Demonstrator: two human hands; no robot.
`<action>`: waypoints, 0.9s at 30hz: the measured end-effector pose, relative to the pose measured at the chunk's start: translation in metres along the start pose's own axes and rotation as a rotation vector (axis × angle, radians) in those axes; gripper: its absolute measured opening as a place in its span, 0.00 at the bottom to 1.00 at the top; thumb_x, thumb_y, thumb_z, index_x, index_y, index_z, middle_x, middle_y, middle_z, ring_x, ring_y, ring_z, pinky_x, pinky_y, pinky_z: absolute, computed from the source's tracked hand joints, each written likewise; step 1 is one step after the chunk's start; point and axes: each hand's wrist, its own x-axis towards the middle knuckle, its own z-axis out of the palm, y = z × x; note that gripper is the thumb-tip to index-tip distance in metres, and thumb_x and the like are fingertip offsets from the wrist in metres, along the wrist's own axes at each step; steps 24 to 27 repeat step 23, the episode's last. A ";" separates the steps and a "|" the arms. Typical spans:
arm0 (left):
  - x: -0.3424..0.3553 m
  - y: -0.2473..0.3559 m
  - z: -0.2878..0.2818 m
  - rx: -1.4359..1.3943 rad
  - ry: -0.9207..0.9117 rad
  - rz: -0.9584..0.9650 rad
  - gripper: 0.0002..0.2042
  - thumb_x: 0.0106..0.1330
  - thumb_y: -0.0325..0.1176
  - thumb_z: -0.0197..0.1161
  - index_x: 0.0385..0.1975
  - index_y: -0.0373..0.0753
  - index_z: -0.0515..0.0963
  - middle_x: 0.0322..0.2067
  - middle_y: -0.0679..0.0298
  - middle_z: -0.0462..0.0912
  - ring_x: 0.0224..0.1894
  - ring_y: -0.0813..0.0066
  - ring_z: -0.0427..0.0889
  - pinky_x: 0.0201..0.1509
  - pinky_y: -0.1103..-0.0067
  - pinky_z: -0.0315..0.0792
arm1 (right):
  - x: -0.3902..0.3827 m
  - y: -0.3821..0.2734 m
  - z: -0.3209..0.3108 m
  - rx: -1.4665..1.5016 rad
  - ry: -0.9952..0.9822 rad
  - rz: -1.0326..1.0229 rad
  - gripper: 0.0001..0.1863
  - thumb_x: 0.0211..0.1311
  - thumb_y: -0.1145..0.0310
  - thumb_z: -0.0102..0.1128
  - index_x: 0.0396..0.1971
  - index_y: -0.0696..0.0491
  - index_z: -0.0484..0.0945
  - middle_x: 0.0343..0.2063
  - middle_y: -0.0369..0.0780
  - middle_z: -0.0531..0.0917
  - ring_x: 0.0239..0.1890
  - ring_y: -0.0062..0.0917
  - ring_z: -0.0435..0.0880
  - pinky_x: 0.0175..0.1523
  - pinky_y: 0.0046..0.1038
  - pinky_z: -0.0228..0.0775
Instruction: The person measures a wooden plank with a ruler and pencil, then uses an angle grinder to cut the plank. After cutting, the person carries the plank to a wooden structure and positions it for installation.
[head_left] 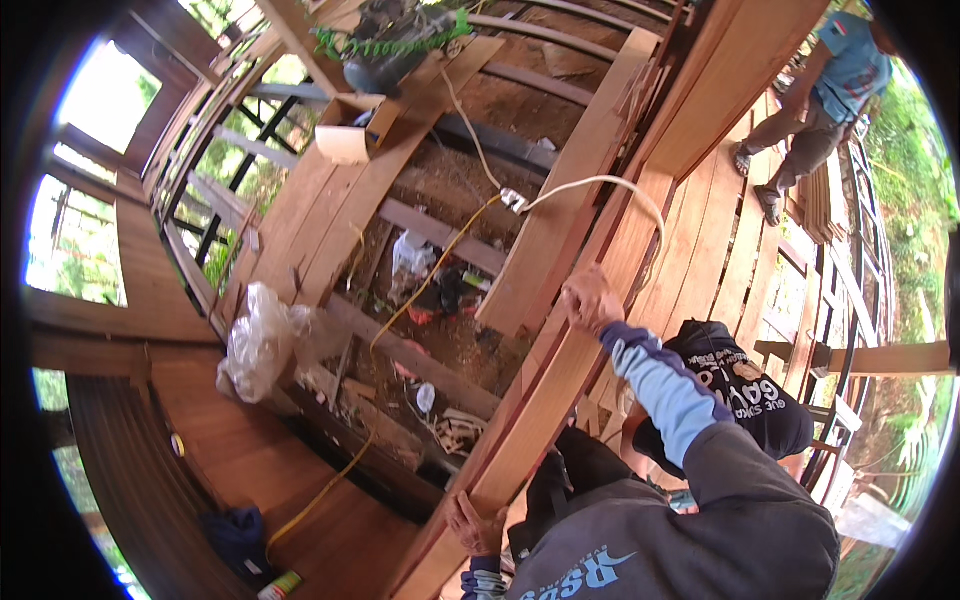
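A long reddish-brown wooden beam (545, 385) runs slantwise from the lower middle toward the upper right, in front of my body. My right hand (592, 300), its arm stretched out in a blue and grey sleeve, is closed over the beam's upper edge. Lower down, near the bottom of the view, my left hand (475, 524) grips the same beam with its fingers bent over the side. A white cable (645, 200) loops across the beam just beyond my right hand. It meets a yellow cord (440, 258) at a white connector (513, 200).
Left of the beam, open floor framing shows soil and litter below. Loose planks (330, 235) hold an opened cardboard box (343, 143); a clear plastic bag (262, 345) lies nearby. On the right, a person in black (740, 385) bends close to my arm; another (840, 85) stands on planks.
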 end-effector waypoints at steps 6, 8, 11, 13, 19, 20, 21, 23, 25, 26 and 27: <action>-0.029 -0.018 -0.010 -0.091 0.022 -0.079 0.40 0.55 0.56 0.69 0.60 0.31 0.68 0.59 0.42 0.66 0.62 0.42 0.65 0.66 0.56 0.60 | 0.003 -0.010 0.007 -0.092 0.055 -0.095 0.06 0.54 0.71 0.58 0.33 0.54 0.76 0.34 0.44 0.79 0.44 0.39 0.78 0.61 0.45 0.62; -0.029 -0.020 -0.011 -0.022 0.030 -0.043 0.41 0.53 0.55 0.70 0.61 0.31 0.68 0.59 0.43 0.66 0.61 0.43 0.66 0.66 0.57 0.62 | 0.002 -0.004 0.005 -0.239 0.154 -0.105 0.13 0.55 0.69 0.59 0.41 0.56 0.75 0.43 0.45 0.78 0.51 0.41 0.75 0.65 0.45 0.60; -0.021 -0.018 -0.013 0.046 -0.017 -0.069 0.41 0.50 0.55 0.72 0.59 0.32 0.68 0.56 0.46 0.69 0.58 0.46 0.69 0.62 0.59 0.64 | -0.030 -0.028 0.007 -0.329 0.227 0.131 0.23 0.56 0.66 0.60 0.51 0.58 0.71 0.52 0.49 0.74 0.59 0.46 0.69 0.67 0.45 0.57; -0.020 -0.021 -0.017 0.093 -0.039 -0.067 0.41 0.47 0.54 0.73 0.57 0.33 0.69 0.53 0.49 0.71 0.55 0.49 0.70 0.59 0.60 0.66 | -0.049 -0.033 0.009 -0.269 0.274 0.288 0.32 0.55 0.64 0.64 0.58 0.59 0.64 0.58 0.52 0.67 0.63 0.51 0.63 0.67 0.50 0.55; 0.000 -0.032 -0.019 0.006 -0.151 -0.017 0.40 0.37 0.51 0.79 0.50 0.37 0.69 0.46 0.55 0.72 0.50 0.53 0.71 0.51 0.62 0.68 | -0.069 -0.059 0.022 -0.208 0.280 0.584 0.44 0.53 0.56 0.68 0.63 0.63 0.56 0.63 0.56 0.61 0.64 0.55 0.60 0.69 0.50 0.52; 0.003 -0.032 -0.019 0.007 -0.183 -0.020 0.40 0.37 0.51 0.78 0.50 0.37 0.69 0.46 0.54 0.73 0.50 0.53 0.71 0.51 0.62 0.68 | -0.068 -0.066 0.025 -0.198 0.248 0.658 0.46 0.53 0.55 0.68 0.64 0.63 0.55 0.64 0.55 0.60 0.65 0.55 0.59 0.70 0.50 0.52; 0.007 -0.031 -0.020 0.010 -0.215 -0.021 0.40 0.37 0.51 0.78 0.50 0.37 0.69 0.46 0.54 0.73 0.50 0.54 0.71 0.51 0.62 0.68 | -0.064 -0.073 0.023 -0.144 0.206 0.728 0.49 0.53 0.54 0.69 0.66 0.63 0.52 0.66 0.56 0.56 0.68 0.55 0.53 0.72 0.49 0.47; 0.016 -0.028 -0.023 0.058 -0.290 -0.030 0.40 0.36 0.55 0.76 0.49 0.37 0.71 0.43 0.55 0.75 0.50 0.54 0.72 0.52 0.64 0.69 | -0.055 -0.091 0.012 -0.028 0.118 0.867 0.55 0.52 0.52 0.70 0.70 0.63 0.46 0.71 0.56 0.48 0.74 0.54 0.42 0.76 0.48 0.39; 0.016 -0.028 -0.023 0.058 -0.290 -0.030 0.40 0.36 0.55 0.76 0.49 0.37 0.71 0.43 0.55 0.75 0.50 0.54 0.72 0.52 0.64 0.69 | -0.055 -0.091 0.012 -0.028 0.118 0.867 0.55 0.52 0.52 0.70 0.70 0.63 0.46 0.71 0.56 0.48 0.74 0.54 0.42 0.76 0.48 0.39; 0.016 -0.028 -0.023 0.058 -0.290 -0.030 0.40 0.36 0.55 0.76 0.49 0.37 0.71 0.43 0.55 0.75 0.50 0.54 0.72 0.52 0.64 0.69 | -0.055 -0.091 0.012 -0.028 0.118 0.867 0.55 0.52 0.52 0.70 0.70 0.63 0.46 0.71 0.56 0.48 0.74 0.54 0.42 0.76 0.48 0.39; 0.016 -0.028 -0.023 0.058 -0.290 -0.030 0.40 0.36 0.55 0.76 0.49 0.37 0.71 0.43 0.55 0.75 0.50 0.54 0.72 0.52 0.64 0.69 | -0.055 -0.091 0.012 -0.028 0.118 0.867 0.55 0.52 0.52 0.70 0.70 0.63 0.46 0.71 0.56 0.48 0.74 0.54 0.42 0.76 0.48 0.39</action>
